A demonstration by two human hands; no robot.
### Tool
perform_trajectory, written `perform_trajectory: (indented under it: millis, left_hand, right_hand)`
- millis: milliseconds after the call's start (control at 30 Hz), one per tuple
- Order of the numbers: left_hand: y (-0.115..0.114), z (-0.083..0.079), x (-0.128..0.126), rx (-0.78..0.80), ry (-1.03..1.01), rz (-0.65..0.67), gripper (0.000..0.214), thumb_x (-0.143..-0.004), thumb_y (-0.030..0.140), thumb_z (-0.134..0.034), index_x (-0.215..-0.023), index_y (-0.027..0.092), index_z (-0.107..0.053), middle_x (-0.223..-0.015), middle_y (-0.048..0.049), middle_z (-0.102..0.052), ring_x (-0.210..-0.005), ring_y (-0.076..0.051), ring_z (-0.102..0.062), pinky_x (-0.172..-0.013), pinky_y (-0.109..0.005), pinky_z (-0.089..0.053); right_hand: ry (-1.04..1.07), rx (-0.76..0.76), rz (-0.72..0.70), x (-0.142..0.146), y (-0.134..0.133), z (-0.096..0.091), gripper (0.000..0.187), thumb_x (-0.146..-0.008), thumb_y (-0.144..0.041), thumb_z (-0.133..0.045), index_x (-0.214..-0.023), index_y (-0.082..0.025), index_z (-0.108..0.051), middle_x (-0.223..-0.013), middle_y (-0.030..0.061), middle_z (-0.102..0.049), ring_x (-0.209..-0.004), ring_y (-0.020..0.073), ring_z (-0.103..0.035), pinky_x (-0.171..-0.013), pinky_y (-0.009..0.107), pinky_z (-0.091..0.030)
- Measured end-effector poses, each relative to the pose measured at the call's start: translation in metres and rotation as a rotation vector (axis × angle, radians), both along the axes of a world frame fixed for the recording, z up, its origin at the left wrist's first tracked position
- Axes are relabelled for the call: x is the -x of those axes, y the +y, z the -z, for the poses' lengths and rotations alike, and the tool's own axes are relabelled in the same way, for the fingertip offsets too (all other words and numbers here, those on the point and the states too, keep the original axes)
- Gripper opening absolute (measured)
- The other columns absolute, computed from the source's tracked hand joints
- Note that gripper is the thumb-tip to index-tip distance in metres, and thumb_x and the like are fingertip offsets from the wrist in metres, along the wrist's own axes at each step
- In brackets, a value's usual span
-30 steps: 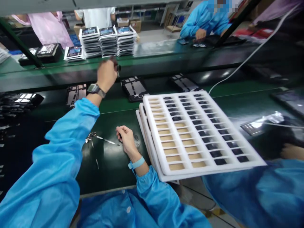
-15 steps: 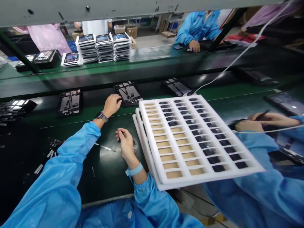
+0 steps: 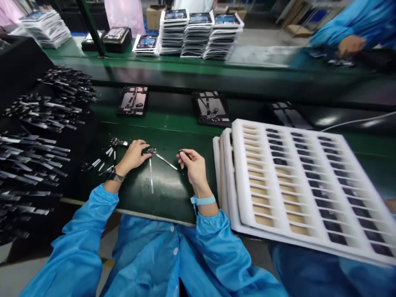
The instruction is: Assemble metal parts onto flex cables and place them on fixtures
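My left hand is low over the green work surface, thumb and fingers apart. Its fingertips are at the dark connector end of a thin flex cable, whose silvery strip points toward my right hand. Whether they touch it is hard to tell. My right hand is closed in a pinch around a small dark part, mostly hidden by the fingers. A second pale strip lies between the hands. Left of my left hand are several loose silvery strips and a small dark metal part.
White foam trays are stacked at the right, the top one with black parts in many slots. Bundles of flex cables fill the left side. Opened devices sit on the line ahead. Beyond, a co-worker's hand is near stacked devices.
My left hand has come back from the device on the line to the flex cable on the work surface. My right hand stays pinched. The view has swung left, showing the cable bundles.
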State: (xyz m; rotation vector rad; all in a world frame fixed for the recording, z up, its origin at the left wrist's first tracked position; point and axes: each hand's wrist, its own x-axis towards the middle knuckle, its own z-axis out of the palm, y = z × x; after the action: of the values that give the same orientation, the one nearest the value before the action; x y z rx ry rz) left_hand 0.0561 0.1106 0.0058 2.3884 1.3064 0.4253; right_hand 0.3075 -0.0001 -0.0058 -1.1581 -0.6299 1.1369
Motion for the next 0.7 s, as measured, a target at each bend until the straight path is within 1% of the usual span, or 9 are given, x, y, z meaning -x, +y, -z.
perform_trajectory:
  millis: [67, 133, 233, 300, 367, 433, 533, 633, 700]
  left_hand:
    - [-0.003, 0.004, -0.007, -0.033, -0.011, -0.039, 0.027, -0.095, 0.034, -0.074, -0.115, 0.018, -0.079, -0.129, -0.0158, -0.069, -0.125, -0.035, -0.058, -0.116, -0.052, -0.044]
    - [-0.001, 0.004, -0.014, -0.042, -0.016, -0.056, 0.016, -0.093, 0.029, -0.076, -0.106, 0.019, -0.078, -0.124, -0.0147, -0.069, -0.123, -0.035, -0.057, -0.113, -0.052, -0.045]
    - [0.001, 0.000, -0.020, -0.016, -0.055, -0.041, 0.008, -0.087, 0.019, -0.078, -0.092, 0.021, -0.071, -0.114, -0.0110, -0.071, -0.116, -0.032, -0.059, -0.107, -0.049, -0.047]
    - [0.000, -0.005, -0.018, 0.044, -0.141, -0.035, 0.008, -0.087, 0.018, -0.076, -0.088, 0.021, -0.068, -0.102, -0.0084, -0.072, -0.105, -0.028, -0.062, -0.099, -0.045, -0.049]
    - [-0.002, -0.013, -0.014, 0.161, -0.257, -0.029, 0.004, -0.088, 0.020, -0.074, -0.091, 0.020, -0.071, -0.092, -0.0063, -0.073, -0.093, -0.025, -0.066, -0.089, -0.040, -0.051]
    - [-0.004, -0.025, -0.009, 0.291, -0.348, 0.000, 0.012, -0.088, 0.027, -0.075, -0.097, 0.019, -0.077, -0.091, -0.0064, -0.076, -0.087, -0.024, -0.068, -0.083, -0.037, -0.051]
    - [-0.011, -0.051, -0.003, 0.410, -0.455, 0.093, 0.020, -0.088, 0.035, -0.079, -0.099, 0.019, -0.081, -0.099, -0.0092, -0.080, -0.095, -0.026, -0.072, -0.089, -0.038, -0.053]
    - [-0.021, -0.081, -0.002, 0.430, -0.513, 0.208, 0.016, -0.090, 0.035, -0.078, -0.089, 0.020, -0.083, -0.113, -0.0116, -0.078, -0.108, -0.027, -0.072, -0.100, -0.040, -0.053]
    - [-0.029, -0.099, -0.003, 0.375, -0.488, 0.248, 0.015, -0.091, 0.033, -0.077, -0.084, 0.022, -0.084, -0.123, -0.0115, -0.074, -0.116, -0.028, -0.070, -0.105, -0.041, -0.051]
  right_hand:
    - [-0.016, 0.025, -0.022, 0.001, -0.001, 0.001, 0.039, -0.072, -0.044, -0.090, -0.094, -0.018, -0.071, -0.080, 0.0045, -0.075, -0.062, 0.0124, -0.059, -0.048, 0.023, -0.039]
    - [-0.019, 0.043, -0.058, 0.001, -0.001, 0.001, 0.039, -0.072, -0.044, -0.090, -0.092, -0.019, -0.069, -0.078, 0.0037, -0.074, -0.062, 0.0125, -0.061, -0.049, 0.022, -0.039]
    - [-0.021, 0.025, -0.130, 0.000, -0.001, 0.001, 0.041, -0.073, -0.046, -0.090, -0.095, -0.019, -0.069, -0.087, 0.0065, -0.078, -0.066, 0.0142, -0.065, -0.050, 0.023, -0.043]
    - [-0.028, 0.004, -0.163, -0.001, -0.001, 0.000, 0.042, -0.073, -0.047, -0.090, -0.098, -0.019, -0.071, -0.091, 0.0075, -0.079, -0.068, 0.0146, -0.066, -0.051, 0.024, -0.045]
    - [-0.033, -0.007, -0.165, -0.002, 0.000, 0.000, 0.042, -0.074, -0.047, -0.091, -0.097, -0.018, -0.072, -0.088, 0.0068, -0.077, -0.068, 0.0145, -0.066, -0.052, 0.024, -0.046]
    - [-0.026, -0.008, -0.158, -0.002, 0.001, 0.000, 0.041, -0.074, -0.049, -0.091, -0.094, -0.018, -0.073, -0.086, 0.0058, -0.076, -0.066, 0.0141, -0.065, -0.053, 0.024, -0.046]
    - [-0.014, -0.004, -0.161, -0.002, 0.001, 0.000, 0.041, -0.078, -0.052, -0.089, -0.093, -0.018, -0.073, -0.084, 0.0055, -0.075, -0.061, 0.0125, -0.062, -0.050, 0.024, -0.045]
    - [-0.021, -0.006, -0.164, -0.002, 0.000, -0.001, 0.039, -0.081, -0.052, -0.088, -0.091, -0.018, -0.074, -0.086, 0.0060, -0.076, -0.059, 0.0111, -0.059, -0.048, 0.023, -0.042]
    - [-0.021, -0.014, -0.167, -0.003, -0.001, -0.001, 0.037, -0.080, -0.051, -0.089, -0.091, -0.019, -0.074, -0.086, 0.0058, -0.076, -0.060, 0.0115, -0.059, -0.048, 0.023, -0.042]
